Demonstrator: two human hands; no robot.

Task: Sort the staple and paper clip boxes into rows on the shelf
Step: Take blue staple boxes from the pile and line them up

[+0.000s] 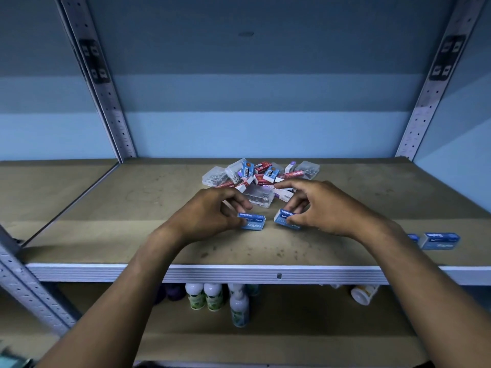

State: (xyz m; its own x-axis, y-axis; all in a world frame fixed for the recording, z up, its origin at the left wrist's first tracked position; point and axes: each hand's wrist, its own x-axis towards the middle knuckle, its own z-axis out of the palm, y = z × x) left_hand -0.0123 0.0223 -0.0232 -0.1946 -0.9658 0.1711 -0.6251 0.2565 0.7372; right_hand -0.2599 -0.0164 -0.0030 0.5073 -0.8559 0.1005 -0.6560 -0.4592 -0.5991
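We gripped a blue box [252, 221] in the left hand [210, 213], another [285, 219] in the right hand [321, 208]; next, row placement toward the shelf [106, 235] right edge.

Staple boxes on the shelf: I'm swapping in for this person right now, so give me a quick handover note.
Left hand pinches a blue staples box resting on the shelf.
Right hand pinches a second blue box, tilted, beside the first.
Done: at least two blue boxes in the started row at the front right; one is partly hidden by the right forearm.
Left: add these two, then sort the mixed pile of red, blue and clear boxes behind the hands into rows.
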